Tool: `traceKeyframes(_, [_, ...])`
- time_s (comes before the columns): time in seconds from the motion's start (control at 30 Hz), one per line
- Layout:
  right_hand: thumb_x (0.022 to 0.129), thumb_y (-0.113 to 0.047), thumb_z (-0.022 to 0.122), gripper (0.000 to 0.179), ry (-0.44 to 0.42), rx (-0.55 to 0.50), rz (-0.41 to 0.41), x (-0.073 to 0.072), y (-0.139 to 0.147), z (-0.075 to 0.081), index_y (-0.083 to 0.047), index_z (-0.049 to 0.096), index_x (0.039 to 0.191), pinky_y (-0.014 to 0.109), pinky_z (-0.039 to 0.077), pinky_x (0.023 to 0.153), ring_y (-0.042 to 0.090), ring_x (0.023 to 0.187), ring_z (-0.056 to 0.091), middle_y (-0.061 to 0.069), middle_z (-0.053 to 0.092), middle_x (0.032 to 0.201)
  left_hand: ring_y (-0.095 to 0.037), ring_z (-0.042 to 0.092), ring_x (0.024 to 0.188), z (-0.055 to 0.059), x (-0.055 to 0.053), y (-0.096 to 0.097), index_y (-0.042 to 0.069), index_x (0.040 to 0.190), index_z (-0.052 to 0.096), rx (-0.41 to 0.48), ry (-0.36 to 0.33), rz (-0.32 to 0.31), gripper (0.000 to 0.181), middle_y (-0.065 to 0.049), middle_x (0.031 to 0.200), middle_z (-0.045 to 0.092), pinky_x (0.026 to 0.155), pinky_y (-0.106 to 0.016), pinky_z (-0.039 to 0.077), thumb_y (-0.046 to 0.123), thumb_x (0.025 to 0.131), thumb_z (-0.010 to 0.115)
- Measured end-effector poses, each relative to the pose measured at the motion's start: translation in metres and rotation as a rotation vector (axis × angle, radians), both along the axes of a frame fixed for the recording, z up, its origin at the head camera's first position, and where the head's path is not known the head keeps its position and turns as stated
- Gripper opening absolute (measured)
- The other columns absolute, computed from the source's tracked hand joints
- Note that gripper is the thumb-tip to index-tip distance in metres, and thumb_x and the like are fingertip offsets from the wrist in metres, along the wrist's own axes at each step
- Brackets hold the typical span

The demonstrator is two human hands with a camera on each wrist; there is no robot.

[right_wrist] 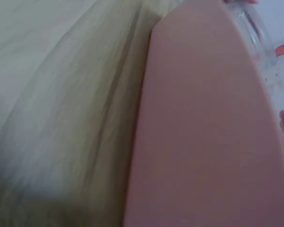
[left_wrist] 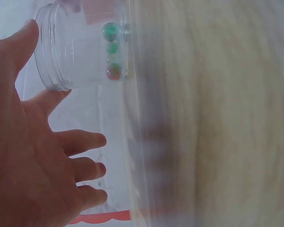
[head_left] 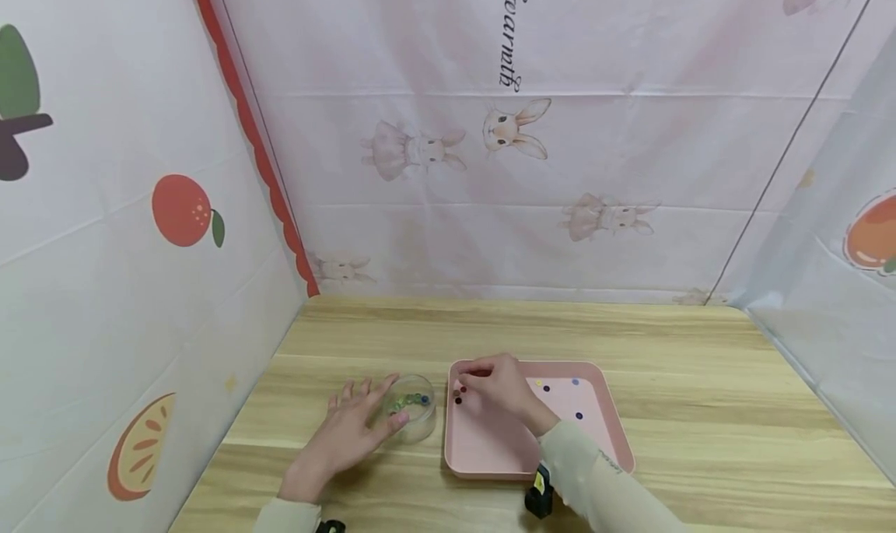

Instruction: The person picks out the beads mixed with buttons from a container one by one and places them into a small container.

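A clear round jar (head_left: 418, 432) with several green glass marbles (left_wrist: 110, 31) and a blue one inside stands on the table. My left hand (head_left: 343, 436) holds its rim between thumb and index finger, the other fingers spread. Right of the jar is a pink tray (head_left: 490, 447). Over its far-left corner, my right hand (head_left: 500, 385) reaches down with thumb and fingertips close together; whether a small ball is between them cannot be made out. Near those fingertips lie a red ball (head_left: 463, 389), a brown ball (head_left: 456, 394) and a dark ball (head_left: 458, 401).
Toward the tray's right side lie a yellow ball (head_left: 539, 382), a light blue ball (head_left: 575, 381) and dark blue balls (head_left: 579, 415). The wooden table (head_left: 700, 408) meets printed cloth walls at the back and sides. The tray wall (right_wrist: 203, 118) fills much of the right wrist view.
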State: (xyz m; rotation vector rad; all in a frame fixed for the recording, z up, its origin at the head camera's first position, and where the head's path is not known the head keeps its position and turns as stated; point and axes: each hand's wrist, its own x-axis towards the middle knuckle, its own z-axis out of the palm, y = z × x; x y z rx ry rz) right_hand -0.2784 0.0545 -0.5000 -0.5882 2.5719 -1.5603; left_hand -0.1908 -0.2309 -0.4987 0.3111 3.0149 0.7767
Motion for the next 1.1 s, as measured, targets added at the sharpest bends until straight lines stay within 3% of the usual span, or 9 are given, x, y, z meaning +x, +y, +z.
traceKeyframes(0.37, [0.091,-0.011,0.079,0.019,-0.009,0.030,0.030,-0.004,0.003,-0.013,-0.003,0.082,0.109,0.019,0.052,0.067,0.009,0.082,0.067,0.009,0.081,0.097,-0.064,0.012,0.155,0.000,0.002,-0.001,0.033,0.167,0.031,0.006,-0.003,-0.002,0.074,-0.032,0.167,0.030,0.120,-0.083,0.004,0.066,0.104,0.051])
traceKeyframes(0.6, [0.091,-0.011,0.078,0.021,0.010,0.087,0.068,-0.004,-0.002,-0.015,-0.001,0.081,0.109,0.017,0.047,0.055,0.005,0.062,0.060,0.006,0.078,0.078,-0.065,0.014,0.154,-0.001,0.002,-0.002,0.032,0.167,0.032,0.006,0.008,0.000,0.074,-0.033,0.166,0.031,0.120,-0.083,0.005,0.065,0.103,0.052])
traceKeyframes(1.1, [0.090,-0.009,0.078,0.005,0.095,0.223,0.076,-0.005,-0.005,-0.018,-0.011,0.083,0.092,0.016,0.045,0.060,0.000,0.066,0.055,-0.004,0.076,0.084,-0.068,0.018,0.152,-0.003,0.003,-0.003,0.027,0.165,0.037,0.023,0.040,-0.009,0.073,-0.035,0.163,0.036,0.118,-0.086,0.008,0.064,0.104,0.053])
